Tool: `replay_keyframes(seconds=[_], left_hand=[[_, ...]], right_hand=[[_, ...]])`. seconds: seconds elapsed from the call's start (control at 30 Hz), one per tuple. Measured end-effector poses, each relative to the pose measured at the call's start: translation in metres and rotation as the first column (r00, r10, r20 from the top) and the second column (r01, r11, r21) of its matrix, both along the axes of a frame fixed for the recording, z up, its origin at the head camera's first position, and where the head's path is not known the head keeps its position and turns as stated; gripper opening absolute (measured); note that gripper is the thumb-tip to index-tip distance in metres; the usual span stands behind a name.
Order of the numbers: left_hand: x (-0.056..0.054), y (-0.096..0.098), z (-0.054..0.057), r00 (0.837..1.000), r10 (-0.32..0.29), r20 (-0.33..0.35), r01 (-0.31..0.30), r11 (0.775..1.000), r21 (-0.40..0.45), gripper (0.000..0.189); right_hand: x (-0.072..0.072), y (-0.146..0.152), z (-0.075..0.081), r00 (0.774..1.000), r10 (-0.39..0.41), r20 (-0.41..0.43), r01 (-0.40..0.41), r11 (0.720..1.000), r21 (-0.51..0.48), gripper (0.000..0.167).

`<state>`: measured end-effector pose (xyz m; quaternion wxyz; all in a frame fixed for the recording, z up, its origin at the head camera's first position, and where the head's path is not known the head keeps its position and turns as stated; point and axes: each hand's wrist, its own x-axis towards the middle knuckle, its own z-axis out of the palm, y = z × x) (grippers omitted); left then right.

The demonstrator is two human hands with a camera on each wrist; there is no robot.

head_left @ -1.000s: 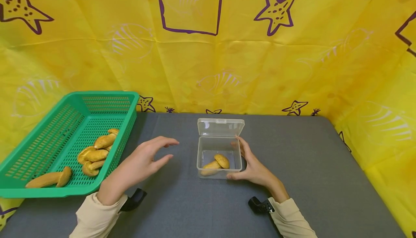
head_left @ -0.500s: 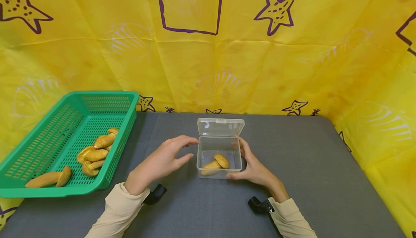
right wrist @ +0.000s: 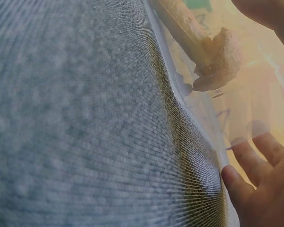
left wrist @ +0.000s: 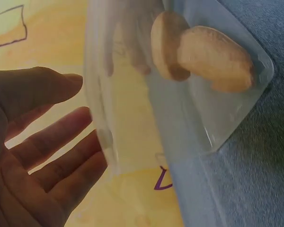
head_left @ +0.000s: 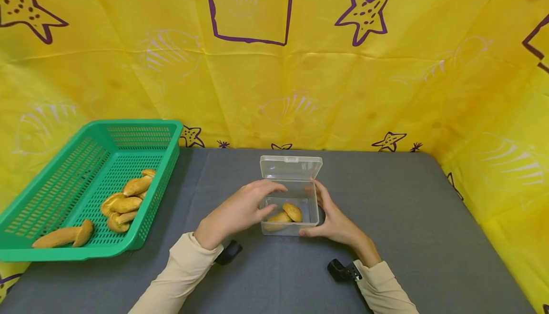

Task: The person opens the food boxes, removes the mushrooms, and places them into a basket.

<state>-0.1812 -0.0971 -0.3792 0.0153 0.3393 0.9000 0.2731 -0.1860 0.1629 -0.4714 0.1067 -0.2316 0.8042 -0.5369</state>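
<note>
A clear plastic box (head_left: 291, 232) stands on the table with its hinged lid (head_left: 291, 167) raised. A yellow-brown mushroom (head_left: 292, 212) lies inside, near the front; the left wrist view shows the mushroom (left wrist: 215, 56) through the wall. My right hand (head_left: 332, 218) grips the box's right side, thumb at the front corner and fingers further back. My left hand (head_left: 240, 209) is at the left side, fingertips over the box opening in the head view, holding nothing. In the left wrist view the fingers of the left hand (left wrist: 42, 151) are spread by the box wall; contact is unclear.
A green perforated basket (head_left: 141, 135) sits on the left, holding several mushrooms (head_left: 126, 204) along its right side and another mushroom (head_left: 64, 236) near the front. Grey cloth covers the table (head_left: 386, 195). A yellow patterned curtain (head_left: 343, 90) hangs behind and to the sides.
My left hand has moved right, from the space between basket and box to the box's left side. The right hand and the box have stayed in place.
</note>
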Motion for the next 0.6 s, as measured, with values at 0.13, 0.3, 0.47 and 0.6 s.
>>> replay_keyframes(seconds=[0.13, 0.3, 0.47, 0.6], left_hand=[[-0.003, 0.008, -0.003, 0.999, -0.011, 0.039, 0.012, 0.999, -0.030, 0.043], [-0.008, 0.016, -0.003, 0.996, -0.016, 0.086, 0.022, 0.997, -0.070, 0.046], [-0.013, 0.025, -0.002, 0.991, -0.016, 0.133, 0.031, 0.993, -0.111, 0.048], [-0.017, 0.032, -0.004, 0.983, -0.033, 0.178, 0.064, 0.984, -0.167, 0.051]], right_hand=[[0.000, 0.000, 0.000, 1.000, 0.004, 0.008, -0.004, 1.000, 0.000, 0.122], [-0.001, 0.001, 0.000, 1.000, 0.003, 0.006, -0.003, 1.000, 0.004, 0.122], [-0.001, 0.001, -0.001, 1.000, 0.001, 0.007, -0.001, 1.000, -0.001, 0.123], [0.000, 0.001, -0.001, 1.000, 0.005, 0.015, -0.005, 1.000, -0.002, 0.123]])
